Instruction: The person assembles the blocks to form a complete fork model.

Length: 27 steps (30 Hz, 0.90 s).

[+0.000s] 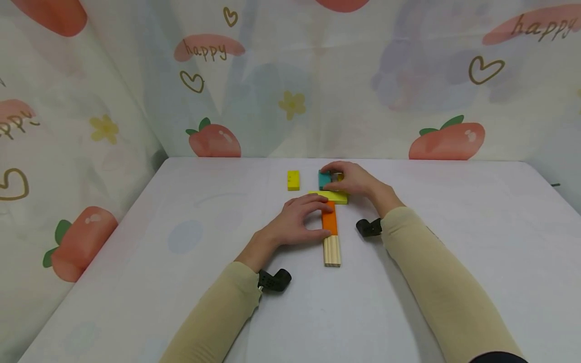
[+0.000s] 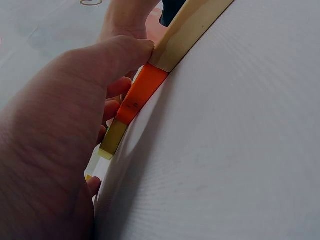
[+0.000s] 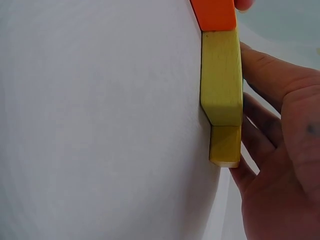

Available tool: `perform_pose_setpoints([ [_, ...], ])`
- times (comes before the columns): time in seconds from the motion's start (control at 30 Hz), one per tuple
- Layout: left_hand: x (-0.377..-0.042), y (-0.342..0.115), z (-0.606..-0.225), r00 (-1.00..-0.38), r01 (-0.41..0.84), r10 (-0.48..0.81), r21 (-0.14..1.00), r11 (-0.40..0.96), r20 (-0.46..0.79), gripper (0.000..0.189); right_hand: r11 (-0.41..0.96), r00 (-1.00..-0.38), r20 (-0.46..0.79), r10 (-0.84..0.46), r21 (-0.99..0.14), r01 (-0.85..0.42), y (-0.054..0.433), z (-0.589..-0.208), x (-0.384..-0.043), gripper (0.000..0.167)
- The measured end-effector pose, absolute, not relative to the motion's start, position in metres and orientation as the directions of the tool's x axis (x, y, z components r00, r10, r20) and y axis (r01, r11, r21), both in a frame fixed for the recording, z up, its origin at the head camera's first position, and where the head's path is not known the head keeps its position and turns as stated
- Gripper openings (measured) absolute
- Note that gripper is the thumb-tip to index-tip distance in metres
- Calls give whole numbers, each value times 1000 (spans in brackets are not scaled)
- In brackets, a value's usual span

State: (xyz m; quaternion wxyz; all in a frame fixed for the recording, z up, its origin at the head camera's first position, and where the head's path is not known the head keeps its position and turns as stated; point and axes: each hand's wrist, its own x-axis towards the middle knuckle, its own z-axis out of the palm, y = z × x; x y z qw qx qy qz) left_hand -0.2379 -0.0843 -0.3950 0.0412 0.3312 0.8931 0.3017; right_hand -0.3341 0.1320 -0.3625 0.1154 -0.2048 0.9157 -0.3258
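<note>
My left hand (image 1: 299, 221) holds the orange block (image 1: 329, 220), its thumb at the near end beside the plain wooden block (image 1: 332, 251) and its fingers over the far end. The left wrist view shows the thumb tip at the joint of these two blocks. A yellow-green block (image 1: 335, 197) lies crosswise against the orange block's far end. Beyond it, my right hand (image 1: 356, 180) pinches a teal block (image 1: 324, 180) between thumb and fingers. A darker yellow block (image 3: 225, 144) abuts the yellow-green one beside this hand, mostly hidden by it from above.
A separate bright yellow block (image 1: 293, 180) lies left of the teal one. The white tabletop (image 1: 136, 282) ends at a patterned cloth backdrop (image 1: 317, 75) just behind the blocks. Black wrist cameras (image 1: 275, 280) jut from both sleeves.
</note>
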Motion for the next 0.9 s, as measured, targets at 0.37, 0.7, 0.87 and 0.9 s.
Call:
perform_pose_setpoints([
  [0.37, -238, -82, -394, -783, 554, 612, 572, 605, 110, 49, 709, -900, -66, -430, -642, -291, 137, -364, -335, 50],
  [0.7, -238, -81, -394, -782, 556, 612, 572, 603, 115, 49, 707, -901, -65, -429, -645, -290, 140, -363, -334, 48],
  [0.87, -237, -82, -396, -785, 556, 608, 566, 609, 116, 49, 708, -897, -63, -437, -640, -300, 138, -365, -335, 45],
  [0.9, -237, -82, -396, -786, 555, 608, 565, 610, 116, 49, 709, -897, -62, -437, -637, -302, 138, -365, -335, 45],
])
